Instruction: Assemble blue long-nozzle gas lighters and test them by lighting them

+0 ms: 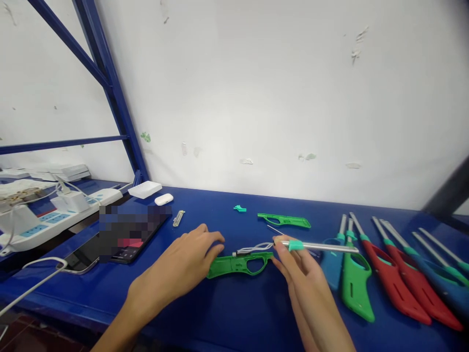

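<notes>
A green lighter shell half (227,265) lies on the blue table with its inner side up. My left hand (196,252) is at its left end, the fingers curled; whether they grip the shell is hard to tell. Between the thumb and fingers of my right hand (293,259) is a metal tube (326,247) with a teal collar, pointing right. White wires (256,248) run from it to the shell. Behind lies a second green shell half (287,221). A small teal piece (240,209) and a clear-and-metal part (178,218) rest farther back.
Several assembled lighters, among them a green one (355,286) and a red one (394,281), lie at the right. Phones (135,244), a white case (163,199), a white tray (145,189) and a power strip (54,220) are at the left. A wall stands behind.
</notes>
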Tool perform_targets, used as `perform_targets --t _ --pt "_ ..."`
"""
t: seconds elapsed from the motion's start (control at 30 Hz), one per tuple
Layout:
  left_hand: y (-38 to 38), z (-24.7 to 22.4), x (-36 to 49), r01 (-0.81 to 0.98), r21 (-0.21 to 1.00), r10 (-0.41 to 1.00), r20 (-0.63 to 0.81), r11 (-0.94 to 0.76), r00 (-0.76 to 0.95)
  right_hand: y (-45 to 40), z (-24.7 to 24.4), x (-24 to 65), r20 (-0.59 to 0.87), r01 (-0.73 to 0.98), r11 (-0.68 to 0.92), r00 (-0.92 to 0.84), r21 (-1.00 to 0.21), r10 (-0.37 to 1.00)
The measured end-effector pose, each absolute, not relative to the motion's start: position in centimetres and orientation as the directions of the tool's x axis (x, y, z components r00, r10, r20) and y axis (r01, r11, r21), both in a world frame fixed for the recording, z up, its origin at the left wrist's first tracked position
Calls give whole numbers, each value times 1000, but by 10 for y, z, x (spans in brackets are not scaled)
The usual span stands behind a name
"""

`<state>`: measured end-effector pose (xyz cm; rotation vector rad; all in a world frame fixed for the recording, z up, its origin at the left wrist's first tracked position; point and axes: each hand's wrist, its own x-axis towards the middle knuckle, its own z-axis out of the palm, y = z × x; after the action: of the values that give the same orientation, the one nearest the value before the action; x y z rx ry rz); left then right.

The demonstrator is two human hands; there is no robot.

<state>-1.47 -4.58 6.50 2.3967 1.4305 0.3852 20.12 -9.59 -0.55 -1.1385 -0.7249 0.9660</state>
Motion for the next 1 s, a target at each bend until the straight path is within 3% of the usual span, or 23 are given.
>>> perform_targets --t 0.13,0.3,0.6,0.83,1.0 --pt "-52 73 -6 752 469 877 120 -463 465 -97 2 196 8 -234 108 394 -966 919" --pt "-60 73 13 577 557 774 214 -598 595 -100 8 192 -11 -245 72 321 -967 947" --pt "-58 71 25 519 544 735 324 -660 596 -103 15 190 -9 -239 41 204 -970 979" --pt "-47 76 12 589 508 773 324 -628 545 -103 19 204 -11 -300 95 334 -949 943" --pt "-44 80 4 624 499 795 297 -601 528 -100 24 224 34 -226 151 453 -962 891"
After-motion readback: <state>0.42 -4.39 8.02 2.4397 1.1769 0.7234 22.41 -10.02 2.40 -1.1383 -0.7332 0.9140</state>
